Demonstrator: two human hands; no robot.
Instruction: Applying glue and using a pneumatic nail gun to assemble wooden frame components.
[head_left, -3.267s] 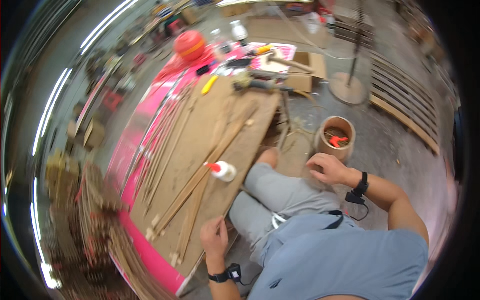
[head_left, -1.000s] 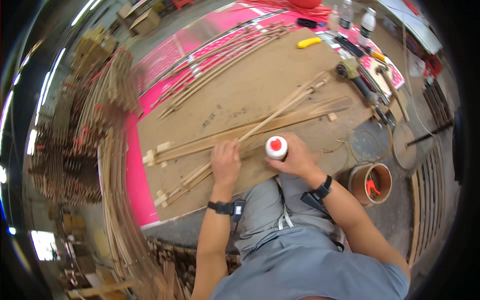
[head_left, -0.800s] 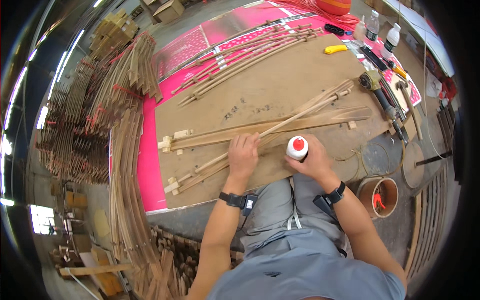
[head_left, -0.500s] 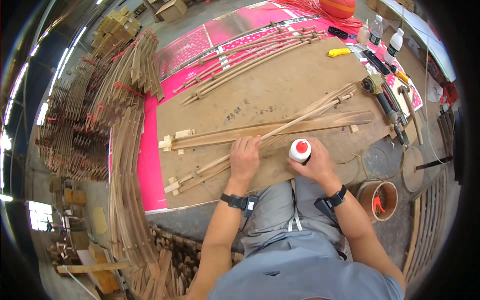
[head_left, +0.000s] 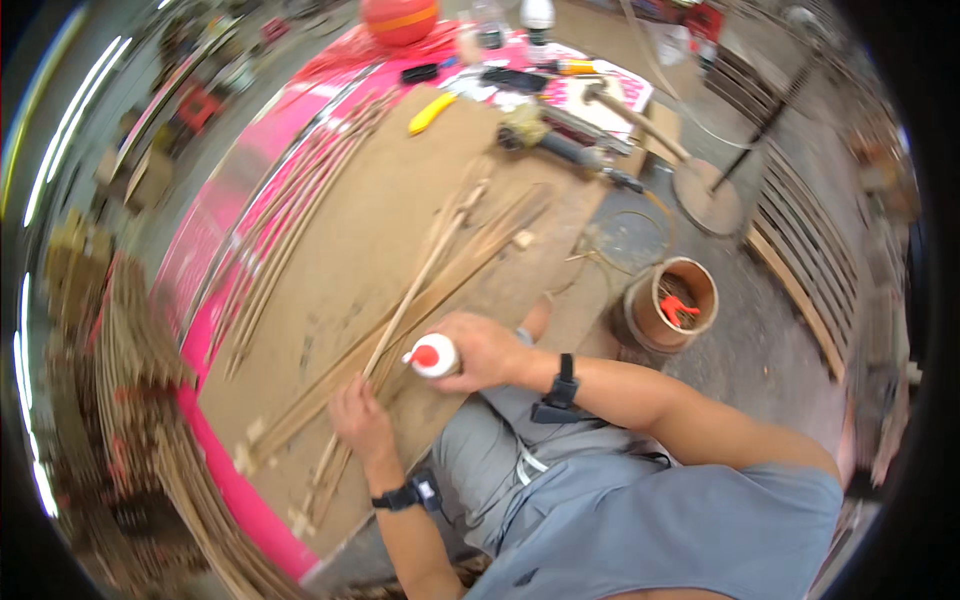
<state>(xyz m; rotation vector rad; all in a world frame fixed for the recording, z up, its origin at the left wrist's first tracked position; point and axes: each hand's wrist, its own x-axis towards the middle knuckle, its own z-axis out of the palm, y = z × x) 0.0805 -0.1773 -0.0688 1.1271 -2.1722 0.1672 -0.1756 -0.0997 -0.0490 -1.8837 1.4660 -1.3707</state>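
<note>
Cardboard-brown surface (head_left: pixel 400 230) carries long thin wooden strips (head_left: pixel 440 285), running from lower left toward upper right. Left hand (head_left: pixel 358 420) presses flat on their near ends, fingers together. Right hand (head_left: pixel 485 350) has fingers clamped round a white glue bottle (head_left: pixel 433 357), red cap pointing left; its body is hidden.

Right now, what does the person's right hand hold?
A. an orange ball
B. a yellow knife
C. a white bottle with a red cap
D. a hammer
C: the right hand is wrapped around the white bottle with a red cap, held over the thin wooden strips on the board, while the left hand presses on the strips.
</note>
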